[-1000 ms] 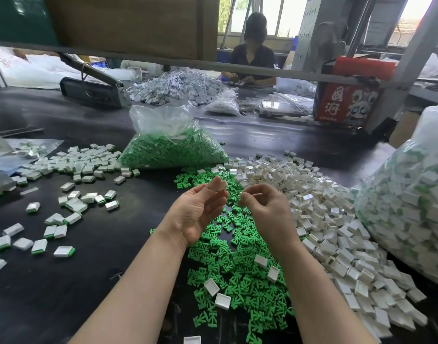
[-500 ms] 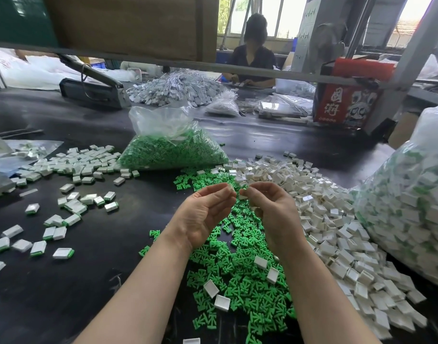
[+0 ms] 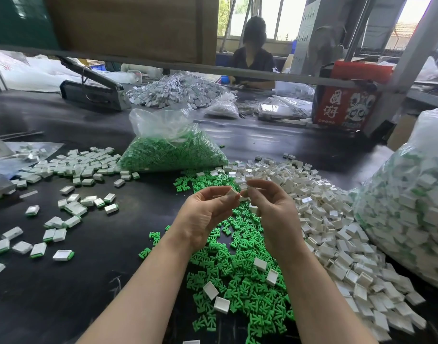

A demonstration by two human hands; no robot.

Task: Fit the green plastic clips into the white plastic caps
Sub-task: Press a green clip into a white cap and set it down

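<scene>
My left hand (image 3: 208, 214) and my right hand (image 3: 272, 212) meet fingertip to fingertip above a spread of loose green clips (image 3: 240, 274). Between the fingertips sits a white cap (image 3: 234, 192), pinched by my left fingers; my right fingers pinch a small white piece (image 3: 244, 187) against it. Whether a green clip sits inside is hidden by the fingers. A heap of empty white caps (image 3: 337, 232) lies to the right of the clips.
A clear bag of green clips (image 3: 170, 150) stands behind the hands. Fitted caps (image 3: 71, 170) are scattered on the black table at left. A large bag of finished pieces (image 3: 409, 207) fills the right edge. A seated person (image 3: 252, 58) works across the table.
Both hands have drawn together and risen slightly; the gap between the fingertips has closed, and a white cap now shows between them.
</scene>
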